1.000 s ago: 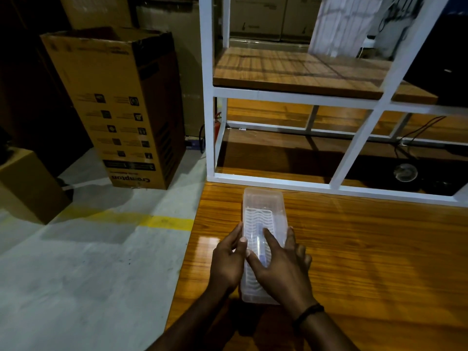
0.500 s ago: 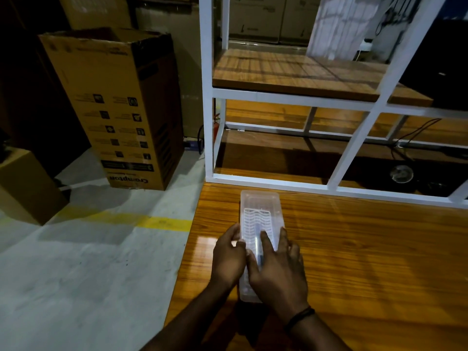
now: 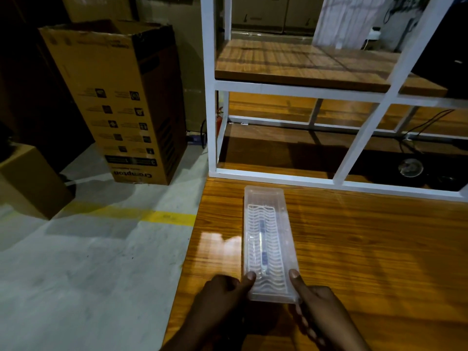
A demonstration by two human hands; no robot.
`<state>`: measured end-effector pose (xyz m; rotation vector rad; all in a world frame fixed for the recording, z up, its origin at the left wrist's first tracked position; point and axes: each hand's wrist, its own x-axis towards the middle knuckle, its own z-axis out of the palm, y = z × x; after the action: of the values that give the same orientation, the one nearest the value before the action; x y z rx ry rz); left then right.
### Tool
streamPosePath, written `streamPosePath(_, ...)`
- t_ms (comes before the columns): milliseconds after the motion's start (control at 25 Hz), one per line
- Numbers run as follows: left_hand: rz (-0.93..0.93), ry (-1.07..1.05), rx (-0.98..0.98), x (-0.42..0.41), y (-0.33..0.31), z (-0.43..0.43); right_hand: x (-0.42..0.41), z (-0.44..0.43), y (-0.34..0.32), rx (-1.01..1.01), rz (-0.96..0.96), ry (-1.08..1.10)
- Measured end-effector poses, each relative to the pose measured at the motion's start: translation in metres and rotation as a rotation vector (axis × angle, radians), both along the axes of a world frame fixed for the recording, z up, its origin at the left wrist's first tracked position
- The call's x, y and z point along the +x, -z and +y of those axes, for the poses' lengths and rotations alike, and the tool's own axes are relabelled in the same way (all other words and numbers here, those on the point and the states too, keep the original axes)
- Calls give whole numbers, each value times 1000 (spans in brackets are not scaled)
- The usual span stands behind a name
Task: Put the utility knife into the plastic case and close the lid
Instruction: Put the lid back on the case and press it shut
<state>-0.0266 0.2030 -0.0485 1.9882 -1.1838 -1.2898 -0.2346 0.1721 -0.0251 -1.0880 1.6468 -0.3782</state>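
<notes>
A long clear plastic case (image 3: 286,224) lies lengthwise on the wooden table (image 3: 367,249), its ribbed lid down. Through the lid a slim utility knife (image 3: 262,245) with blue parts shows inside. My left hand (image 3: 225,292) holds the near left corner of the case, thumb on the lid. At the near right corner sits my right hand (image 3: 316,302), its thumb pressing the lid edge and its fingers curled under the case's side.
A white metal shelf frame (image 3: 212,122) with wooden boards stands right behind the case. The table's left edge drops to a concrete floor with a yellow line (image 3: 167,217). A tall cardboard box (image 3: 119,102) and a smaller box (image 3: 27,181) stand at left.
Both hands slid back from the middle of the lid to the near end of the case. The knife inside is now uncovered to view.
</notes>
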Motion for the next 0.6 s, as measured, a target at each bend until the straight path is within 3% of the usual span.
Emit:
streamPosePath(160,179,0,-27,0,2,2,0,2,6,-18,-152,80)
streamPosePath(440,245,28,15,3,-9,0,-2,2,9,36,-270,122)
streamPosePath(520,137,42,-13,3,-7,2,-2,1,11,-29,-180,97)
streamPosePath(600,7,-17,-98,4,-6,5,-2,1,13,-245,15,75)
